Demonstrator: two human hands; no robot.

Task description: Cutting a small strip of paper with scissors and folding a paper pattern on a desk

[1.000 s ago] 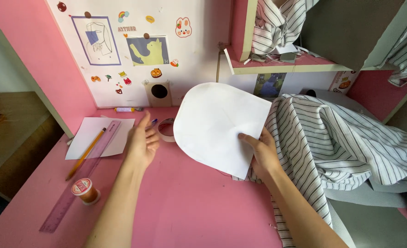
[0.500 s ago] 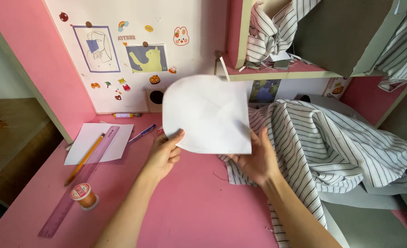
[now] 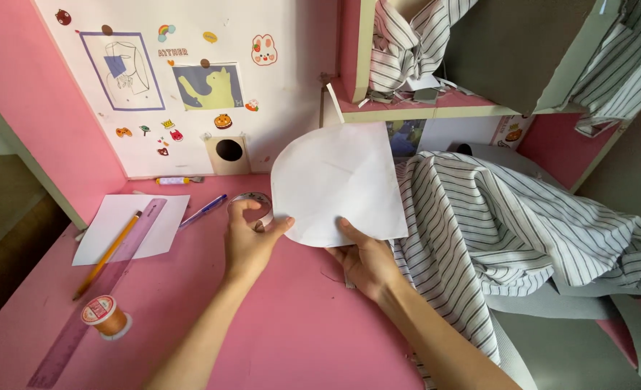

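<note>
Hands of one person reach forward over a pink desk (image 3: pixel 284 339), seen from above. The right hand (image 3: pixel 367 261) grips the lower edge of a white paper cut-out (image 3: pixel 335 184), thumb on its front and fingers behind, holding it tilted up off the desk; the cut-out has a rounded top and straight lower sides. The left hand (image 3: pixel 248 242) touches the cut-out's lower left edge with its thumb, while its curled fingers close around a small roll of clear tape (image 3: pixel 254 206) resting on the desk just beside the paper. Striped grey-and-white fabric (image 3: pixel 508 231) lies heaped on the right side of the desk, touching the right wrist and partly behind the cut-out. To the left of the hands, well apart from them, lie a blue pen (image 3: pixel 203 211), a white sheet of paper (image 3: pixel 134 227) with a yellow pencil (image 3: pixel 107 254) across it, a translucent purple ruler (image 3: pixel 100 289) (it overlaps the sheet's edge), and an orange spool of thread (image 3: pixel 104 315) standing near the ruler. A white board (image 3: pixel 190 79) with stickers and small drawings stands at the back, with a small box that has a round hole (image 3: pixel 228 152) at its foot. More striped fabric fills a shelf (image 3: pixel 414 112) above.
</note>
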